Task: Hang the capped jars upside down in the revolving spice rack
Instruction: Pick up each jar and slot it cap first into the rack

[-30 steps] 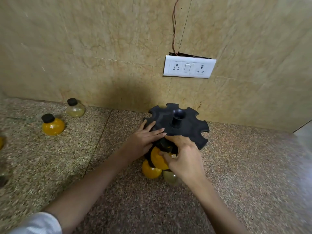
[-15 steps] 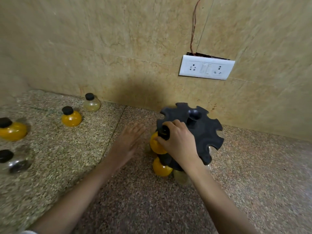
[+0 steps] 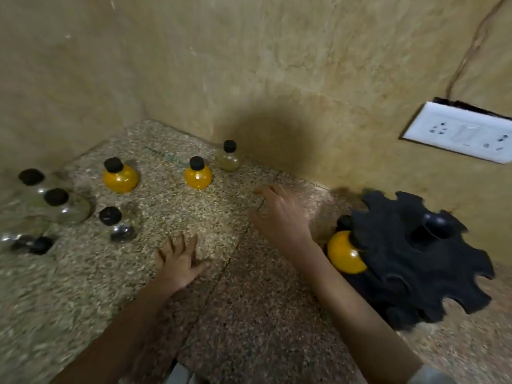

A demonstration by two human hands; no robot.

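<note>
The black revolving spice rack [image 3: 415, 261] stands at the right, its notched top disc facing me. An orange jar [image 3: 343, 254] hangs upside down at the rack's left rim, cap in a notch. My right hand [image 3: 279, 217] hovers left of the rack, fingers spread, holding nothing. My left hand [image 3: 178, 261] is open, low over the counter. Upright black-capped jars stand at the left: two orange ones [image 3: 197, 174] [image 3: 120, 176], a pale one [image 3: 227, 157] by the wall, and several clear ones [image 3: 66, 207].
The speckled stone counter [image 3: 221, 314] meets beige tiled walls at the back and left. A white socket plate [image 3: 460, 131] with a loose wire sits on the wall above the rack.
My right hand has let go of the hung orange jar and moved left, away from the rack. My left hand has also shifted left. The view has swung left, showing more jars.
</note>
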